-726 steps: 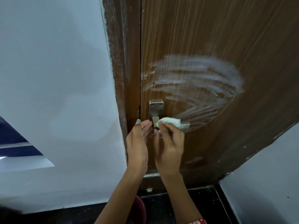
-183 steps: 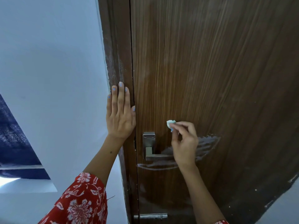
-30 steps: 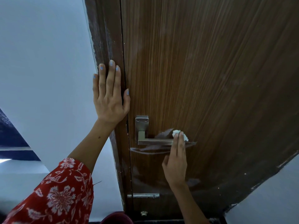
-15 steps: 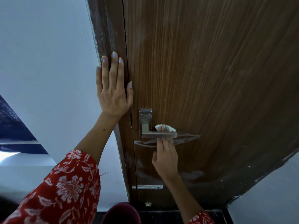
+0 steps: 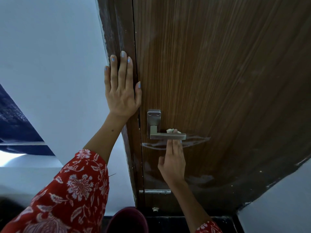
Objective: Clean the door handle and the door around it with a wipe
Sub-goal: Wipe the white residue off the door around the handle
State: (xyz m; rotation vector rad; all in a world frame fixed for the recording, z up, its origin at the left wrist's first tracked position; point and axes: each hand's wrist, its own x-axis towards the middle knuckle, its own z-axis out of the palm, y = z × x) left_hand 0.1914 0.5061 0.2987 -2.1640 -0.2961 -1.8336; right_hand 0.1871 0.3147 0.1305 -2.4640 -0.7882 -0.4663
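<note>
Wiping behind the lever door handle (image 5: 167, 136)
Right hand (image 5: 173, 163), fingers straight together, presses a white wipe (image 5: 170, 130) against the door (image 5: 218, 73); left hand (image 5: 121, 91) flat on the frame (image 5: 116, 31).

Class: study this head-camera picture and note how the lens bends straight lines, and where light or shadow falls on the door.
Head view: the wide-angle lens bows the door and its frame edge into curves; the door's lower right sinks into shadow; a pale sheen lies along the lever of the door handle; damp wipe streaks catch light below it; hands and wood grain look sharp.
</note>
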